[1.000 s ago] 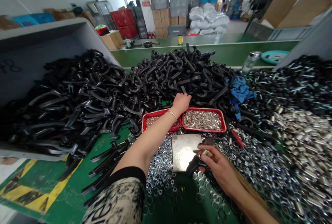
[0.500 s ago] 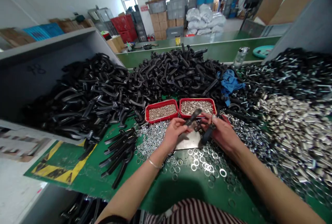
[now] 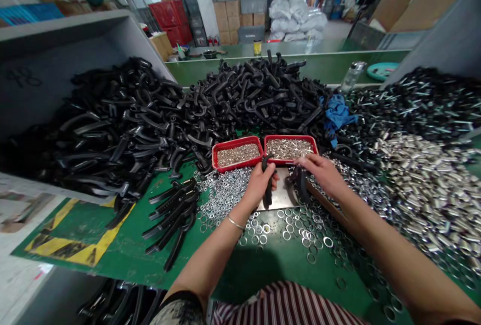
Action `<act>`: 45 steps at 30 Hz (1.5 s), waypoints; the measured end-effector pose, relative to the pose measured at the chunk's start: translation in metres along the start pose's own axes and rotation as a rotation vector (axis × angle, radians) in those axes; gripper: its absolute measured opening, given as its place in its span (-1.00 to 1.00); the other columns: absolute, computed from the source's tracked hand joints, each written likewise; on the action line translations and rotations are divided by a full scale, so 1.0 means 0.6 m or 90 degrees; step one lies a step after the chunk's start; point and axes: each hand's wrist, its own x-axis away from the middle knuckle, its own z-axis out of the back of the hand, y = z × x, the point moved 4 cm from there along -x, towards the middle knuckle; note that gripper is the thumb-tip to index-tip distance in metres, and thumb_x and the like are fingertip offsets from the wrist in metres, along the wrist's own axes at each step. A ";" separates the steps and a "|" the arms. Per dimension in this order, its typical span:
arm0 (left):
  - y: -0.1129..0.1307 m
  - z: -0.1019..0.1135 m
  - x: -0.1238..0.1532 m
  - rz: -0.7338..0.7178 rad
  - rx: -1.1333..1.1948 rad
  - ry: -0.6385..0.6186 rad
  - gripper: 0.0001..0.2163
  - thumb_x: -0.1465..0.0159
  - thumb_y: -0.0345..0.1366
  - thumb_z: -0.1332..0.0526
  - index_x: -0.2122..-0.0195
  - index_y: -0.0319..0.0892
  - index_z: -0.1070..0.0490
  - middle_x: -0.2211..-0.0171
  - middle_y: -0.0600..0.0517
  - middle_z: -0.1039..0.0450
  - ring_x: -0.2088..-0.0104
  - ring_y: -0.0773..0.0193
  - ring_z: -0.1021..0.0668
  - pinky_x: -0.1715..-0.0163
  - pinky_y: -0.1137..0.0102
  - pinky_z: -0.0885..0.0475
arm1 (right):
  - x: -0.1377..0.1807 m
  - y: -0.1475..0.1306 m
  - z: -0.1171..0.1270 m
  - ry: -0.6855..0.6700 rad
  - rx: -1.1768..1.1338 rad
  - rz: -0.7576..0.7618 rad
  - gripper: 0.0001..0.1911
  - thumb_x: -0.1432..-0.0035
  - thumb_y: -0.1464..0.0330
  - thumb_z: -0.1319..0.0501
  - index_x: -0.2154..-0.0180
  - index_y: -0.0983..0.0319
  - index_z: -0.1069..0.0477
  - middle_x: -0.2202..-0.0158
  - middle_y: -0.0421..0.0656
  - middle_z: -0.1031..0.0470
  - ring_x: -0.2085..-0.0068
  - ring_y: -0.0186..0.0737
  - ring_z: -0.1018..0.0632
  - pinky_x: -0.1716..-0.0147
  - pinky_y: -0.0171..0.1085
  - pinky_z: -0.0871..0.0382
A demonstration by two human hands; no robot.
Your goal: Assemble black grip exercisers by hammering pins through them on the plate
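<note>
My left hand [image 3: 260,184] is closed around a black curved plastic handle [image 3: 268,197], held upright over the left part of a flat metal plate [image 3: 280,195]. At the front right corner of the right red tray [image 3: 316,150], full of small metal pins [image 3: 287,148], is my right hand [image 3: 322,170]. Its fingertips are pinched together; what they hold, if anything, is too small to make out. Just below them is a dark curved piece [image 3: 301,187], with a brown wooden-looking strip [image 3: 326,201] running under my right forearm.
Left of it stands another red tray [image 3: 215,158] of small fasteners. Nuts [image 3: 225,194] and thin rings [image 3: 308,237] lie scattered. Black handles [image 3: 248,94] are heaped behind; several more [image 3: 175,214] lie at left. Metal sleeves [image 3: 424,189], a blue cloth [image 3: 337,114] and a glass jar [image 3: 353,75] are right.
My hands have moved apart. The left has turned the black handle from slanting to upright; the right has shifted to the tray's front corner. The view has tilted slightly.
</note>
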 end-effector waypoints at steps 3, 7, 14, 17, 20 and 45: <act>-0.033 -0.019 -0.002 0.049 0.000 -0.032 -0.62 -0.33 0.09 -0.13 0.15 -0.15 -0.24 0.57 0.13 -0.44 0.65 0.38 -0.46 0.62 0.52 -0.36 | 0.019 0.006 -0.015 -0.015 0.184 0.053 -0.60 -0.32 0.02 -0.10 0.41 0.18 -0.33 0.44 -0.22 -0.41 0.37 -0.21 -0.42 0.31 -0.25 -0.26; -0.044 -0.030 -0.005 0.054 -0.049 -0.037 -0.56 -0.36 0.16 -0.01 0.16 -0.16 -0.29 0.69 0.17 -0.36 0.72 0.36 -0.40 0.68 0.52 -0.28 | 0.020 0.000 -0.032 -0.039 0.298 0.078 -0.64 -0.36 0.06 -0.05 0.33 0.17 -0.32 0.42 -0.19 -0.44 0.37 -0.16 -0.46 0.31 -0.23 -0.26; -0.042 -0.022 -0.005 0.040 -0.112 -0.086 -0.53 -0.38 0.19 0.03 0.18 -0.16 -0.32 0.72 0.18 -0.29 0.75 0.36 -0.33 0.72 0.50 -0.19 | 0.004 -0.006 -0.056 -0.112 0.316 0.055 -0.59 -0.36 -0.01 -0.02 0.37 0.15 -0.26 0.45 -0.18 -0.42 0.38 -0.15 -0.47 0.35 -0.23 -0.24; -0.038 -0.015 -0.007 0.010 -0.162 -0.083 -0.54 -0.39 0.17 0.05 0.16 -0.14 -0.32 0.73 0.18 -0.27 0.75 0.32 -0.35 0.71 0.48 -0.19 | 0.004 -0.002 -0.070 -0.078 0.295 0.060 -0.58 -0.35 -0.03 -0.03 0.40 0.14 -0.22 0.47 -0.20 -0.40 0.40 -0.16 -0.44 0.36 -0.23 -0.24; -0.027 -0.002 -0.010 -0.021 -0.203 -0.057 -0.57 -0.39 0.16 0.03 0.18 -0.12 -0.30 0.72 0.17 -0.28 0.72 0.29 -0.37 0.67 0.45 -0.23 | 0.006 -0.001 -0.082 -0.034 0.234 0.043 -0.63 -0.37 0.02 -0.03 0.34 0.14 -0.26 0.45 -0.21 -0.41 0.40 -0.18 -0.45 0.33 -0.24 -0.29; -0.010 0.034 0.042 -0.025 -0.739 -0.246 -0.36 -0.17 0.24 -0.25 -0.01 -0.22 -0.31 0.27 -0.22 -0.56 0.23 -0.14 -0.64 0.36 0.26 -0.45 | 0.042 0.005 -0.109 -0.371 0.266 0.019 -0.73 -0.34 0.17 -0.10 0.20 0.22 -0.43 0.37 -0.12 -0.54 0.41 -0.21 -0.52 0.36 -0.26 -0.34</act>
